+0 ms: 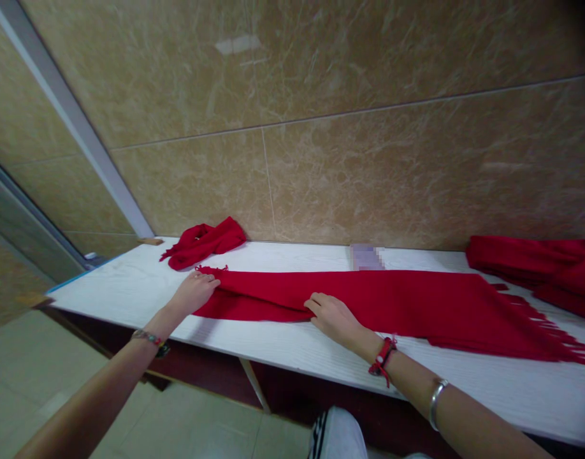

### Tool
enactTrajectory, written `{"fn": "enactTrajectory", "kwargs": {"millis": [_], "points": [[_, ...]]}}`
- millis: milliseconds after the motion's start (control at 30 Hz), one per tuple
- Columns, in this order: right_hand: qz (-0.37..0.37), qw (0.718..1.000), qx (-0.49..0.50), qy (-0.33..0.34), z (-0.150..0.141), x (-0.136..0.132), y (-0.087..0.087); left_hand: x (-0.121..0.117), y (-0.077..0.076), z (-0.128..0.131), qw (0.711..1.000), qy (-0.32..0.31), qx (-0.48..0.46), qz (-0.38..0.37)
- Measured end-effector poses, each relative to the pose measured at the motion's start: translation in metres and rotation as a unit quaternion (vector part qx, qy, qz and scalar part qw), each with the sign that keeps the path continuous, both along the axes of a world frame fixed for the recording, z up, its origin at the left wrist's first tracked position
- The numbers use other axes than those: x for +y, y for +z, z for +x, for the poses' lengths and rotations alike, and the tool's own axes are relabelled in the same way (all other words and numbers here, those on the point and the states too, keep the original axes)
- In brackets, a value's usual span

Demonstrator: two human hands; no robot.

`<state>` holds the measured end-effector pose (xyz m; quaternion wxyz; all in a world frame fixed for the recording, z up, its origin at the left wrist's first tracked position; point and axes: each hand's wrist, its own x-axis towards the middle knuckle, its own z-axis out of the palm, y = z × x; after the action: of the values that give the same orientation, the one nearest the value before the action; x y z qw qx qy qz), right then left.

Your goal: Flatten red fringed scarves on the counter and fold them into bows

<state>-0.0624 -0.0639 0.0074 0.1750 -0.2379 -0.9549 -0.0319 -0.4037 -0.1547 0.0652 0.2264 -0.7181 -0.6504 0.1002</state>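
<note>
A long red scarf point(392, 299) with fringed ends lies stretched along the white table. My left hand point(197, 293) is closed on its left end, close to the short tassels there. Partway along the near side, my right hand point(331, 313) pinches the cloth, its fingertips partly hidden. Between the two hands the upper layer is folded lengthwise, leaving a strip of the lower layer showing in front. To the right of my right hand the scarf lies wide and flat, its fringe spread at that end.
A crumpled red scarf point(209, 242) rests at the back left. Another red cloth bundle point(531, 261) lies at the back right. A small blurred grey packet point(366, 256) sits against the marbled wall point(369, 178). The white table point(111, 280) has its front edge beneath my forearms.
</note>
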Motion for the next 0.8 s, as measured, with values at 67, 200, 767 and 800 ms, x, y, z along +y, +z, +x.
{"fn": "enactTrajectory", "kwargs": {"millis": [67, 200, 767, 800], "points": [[0.021, 1.000, 0.008, 0.011, 0.001, 0.001, -0.004, -0.007, 0.010, -0.011, 0.999, 0.021, 0.013, 0.032], [0.053, 0.998, 0.027, 0.003, 0.002, 0.001, -0.008, -0.020, 0.011, -0.028, 0.995, 0.087, 0.019, 0.046], [0.069, 0.996, 0.050, -0.010, 0.004, 0.000, -0.009, -0.036, 0.026, -0.045, 0.980, 0.147, -0.012, 0.134], [0.063, 0.997, 0.042, -0.006, 0.004, 0.000, -0.010, -0.039, 0.019, -0.045, 0.983, 0.161, -0.014, 0.087]]}}
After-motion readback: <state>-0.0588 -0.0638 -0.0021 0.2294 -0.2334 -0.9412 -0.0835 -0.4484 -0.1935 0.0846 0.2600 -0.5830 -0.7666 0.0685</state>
